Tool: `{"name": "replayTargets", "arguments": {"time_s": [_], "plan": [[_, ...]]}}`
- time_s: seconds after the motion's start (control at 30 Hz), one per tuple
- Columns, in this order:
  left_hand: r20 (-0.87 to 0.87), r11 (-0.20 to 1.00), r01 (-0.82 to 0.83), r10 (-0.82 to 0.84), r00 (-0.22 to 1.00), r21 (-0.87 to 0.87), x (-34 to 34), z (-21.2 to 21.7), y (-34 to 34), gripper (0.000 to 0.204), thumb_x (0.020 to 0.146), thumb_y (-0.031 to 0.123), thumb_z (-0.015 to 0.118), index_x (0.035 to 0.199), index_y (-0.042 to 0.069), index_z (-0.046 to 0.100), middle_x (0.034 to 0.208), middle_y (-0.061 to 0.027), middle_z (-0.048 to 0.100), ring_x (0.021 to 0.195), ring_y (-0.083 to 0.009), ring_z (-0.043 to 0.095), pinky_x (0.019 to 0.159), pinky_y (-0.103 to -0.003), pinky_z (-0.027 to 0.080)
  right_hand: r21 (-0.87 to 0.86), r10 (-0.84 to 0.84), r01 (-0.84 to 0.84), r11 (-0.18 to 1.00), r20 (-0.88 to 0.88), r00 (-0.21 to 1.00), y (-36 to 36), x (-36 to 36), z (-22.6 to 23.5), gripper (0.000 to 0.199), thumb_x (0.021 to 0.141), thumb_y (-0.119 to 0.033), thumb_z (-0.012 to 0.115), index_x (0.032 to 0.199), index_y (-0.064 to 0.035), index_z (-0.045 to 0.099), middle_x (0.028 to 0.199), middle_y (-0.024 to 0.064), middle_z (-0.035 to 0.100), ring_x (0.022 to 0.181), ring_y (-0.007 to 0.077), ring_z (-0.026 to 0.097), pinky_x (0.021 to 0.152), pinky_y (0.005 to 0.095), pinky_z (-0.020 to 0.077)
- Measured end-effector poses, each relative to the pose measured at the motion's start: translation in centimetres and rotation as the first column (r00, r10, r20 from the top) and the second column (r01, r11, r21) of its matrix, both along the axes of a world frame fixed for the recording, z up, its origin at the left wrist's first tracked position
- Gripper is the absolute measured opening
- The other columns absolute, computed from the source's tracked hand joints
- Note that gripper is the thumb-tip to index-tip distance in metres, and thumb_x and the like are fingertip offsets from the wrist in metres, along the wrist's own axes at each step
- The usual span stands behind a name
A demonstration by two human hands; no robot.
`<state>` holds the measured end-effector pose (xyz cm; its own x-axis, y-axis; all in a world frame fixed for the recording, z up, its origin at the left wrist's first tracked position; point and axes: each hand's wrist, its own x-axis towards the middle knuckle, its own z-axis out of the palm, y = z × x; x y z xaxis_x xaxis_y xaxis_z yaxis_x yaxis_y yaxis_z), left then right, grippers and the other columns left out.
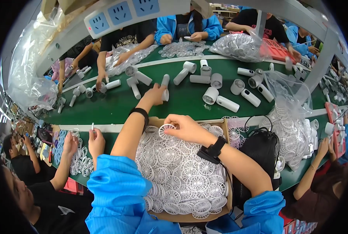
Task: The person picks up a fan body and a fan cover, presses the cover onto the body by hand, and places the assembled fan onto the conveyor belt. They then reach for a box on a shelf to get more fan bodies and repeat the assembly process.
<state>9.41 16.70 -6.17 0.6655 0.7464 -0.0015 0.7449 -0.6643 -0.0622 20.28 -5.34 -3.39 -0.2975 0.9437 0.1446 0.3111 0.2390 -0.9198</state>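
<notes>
My left hand point(155, 95) reaches out over the green conveyor belt, its fingers closed on a small white handheld fan point(165, 82); part of the fan is hidden behind the fingers. In my right hand point(183, 128) a white round fan grille point(166, 132) is pinched at its edge. That hand is just above the far side of a cardboard box point(229, 183), which is full of loose white grilles point(174, 171) with spokes. More white handheld fans point(227, 103) lie scattered on the belt, several with their open round heads showing.
A black bag point(255, 167) and a clear bag of grilles point(289, 132) stand right of the box. Co-workers sit across the belt and at both sides; one at left handles white rings point(81, 158). Overhead runs a frame with a power strip point(121, 13).
</notes>
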Motion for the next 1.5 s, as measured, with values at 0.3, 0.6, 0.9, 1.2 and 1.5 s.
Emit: {"name": "replayTargets", "arguments": {"time_s": [0.3, 0.6, 0.9, 1.2, 1.5], "plan": [[0.402, 0.973, -0.04, 0.131, 0.906, -0.228, -3.5, 5.0, -6.3, 0.06, 0.071, 0.04, 0.07, 0.124, 0.018, 0.053, 0.097, -0.0068, 0.067, 0.097, -0.0307, 0.063, 0.084, -0.04, 0.048, -0.103, -0.278, 0.259, 0.96, -0.434, 0.857, 0.7, 1.5, -0.9, 0.016, 0.09, -0.016, 0.061, 0.1, -0.0046, 0.054, 0.085, -0.0006, 0.062, 0.074, 0.006, 0.056, 0.063, 0.0221, 0.0447], [0.557, 0.552, 0.66, 0.797, -0.236, -0.51, -3.6, 4.0, -10.5, 0.037, 0.084, 0.028, 0.064, 0.112, 0.006, 0.055, 0.087, -0.0006, 0.061, 0.075, -0.0173, 0.058, 0.077, -0.034, 0.048, -0.197, -0.379, 0.33, 0.923, -0.606, 0.699, 0.5, 1.7, -0.5, 0.016, 0.092, -0.014, 0.058, 0.105, -0.0063, 0.051, 0.09, 0.0018, 0.062, 0.079, 0.0082, 0.057, 0.067, 0.0233, 0.0451], [0.778, 0.588, 0.655, 0.628, 0.0, -0.475, -1.7, 2.7, -15.5, 0.03, 0.079, 0.012, 0.071, 0.104, 0.004, 0.056, 0.086, -0.0034, 0.06, 0.071, -0.0128, 0.058, 0.065, -0.027, 0.048, -0.066, -0.259, 0.333, 0.941, -0.772, 0.581, 0.6, 2.1, -0.8, 0.023, 0.09, -0.006, 0.058, 0.109, 0.0002, 0.048, 0.096, 0.0069, 0.064, 0.087, 0.0135, 0.062, 0.077, 0.0278, 0.0509], [0.893, 0.772, 0.524, 0.448, -0.048, -0.359, -0.6, 3.5, -17.4, 0.027, 0.075, 0.007, 0.075, 0.096, 0.003, 0.059, 0.087, -0.0022, 0.062, 0.076, -0.0101, 0.059, 0.068, -0.026, 0.047, -0.023, -0.156, 0.211, 0.977, -0.755, 0.637, 0.0, 3.1, -1.1, 0.022, 0.091, -0.002, 0.053, 0.113, -0.0015, 0.049, 0.101, 0.0078, 0.062, 0.093, 0.0159, 0.061, 0.086, 0.0329, 0.0504], [0.904, 0.778, 0.533, 0.424, -0.055, -0.333, -0.8, 3.6, -17.0, 0.023, 0.074, 0.008, 0.076, 0.093, 0.001, 0.062, 0.088, -0.0037, 0.065, 0.079, -0.0109, 0.061, 0.07, -0.026, 0.048, -0.11, -0.109, 0.03, 0.993, -0.834, 0.541, -0.2, 3.9, -0.7, 0.016, 0.093, -0.004, 0.051, 0.109, -0.0021, 0.052, 0.104, 0.0084, 0.061, 0.097, 0.0174, 0.06, 0.092, 0.0358, 0.0488]]}}
